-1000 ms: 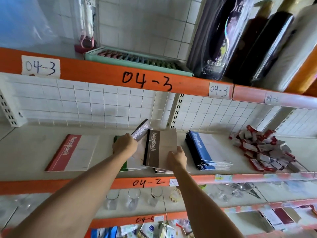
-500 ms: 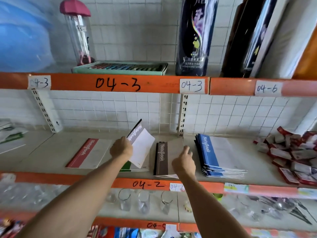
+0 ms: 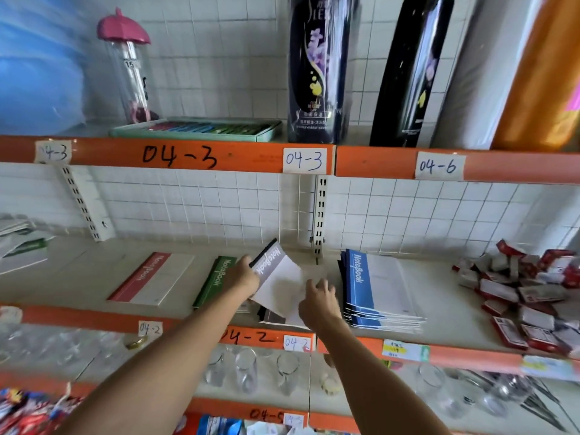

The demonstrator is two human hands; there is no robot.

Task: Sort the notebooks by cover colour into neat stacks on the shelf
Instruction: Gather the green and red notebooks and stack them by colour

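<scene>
My left hand (image 3: pixel 241 277) grips a grey-spined notebook (image 3: pixel 277 279) by its spine edge and holds it tilted just above the dark pile (image 3: pixel 270 316) in the middle of the shelf (image 3: pixel 78 277). Fingers curled, my right hand (image 3: pixel 318 301) touches that notebook's right edge. To the left lie a green notebook (image 3: pixel 216 279) and a red notebook (image 3: pixel 150 279). A thick stack of blue notebooks (image 3: pixel 373 287) lies to the right. How many dark notebooks lie under the held one is hidden.
A heap of small red and white packets (image 3: pixel 527 296) fills the shelf's right end. White papers (image 3: pixel 18 246) lie at the far left. Tall bottles (image 3: pixel 317 67) and a crayon tray (image 3: pixel 194 130) stand on the shelf above. Glasses (image 3: pixel 244 368) stand below.
My left hand has carried the grey notebook rightward, from over the green one to over the dark pile. My right hand has come off the pile's cover and met the notebook's edge.
</scene>
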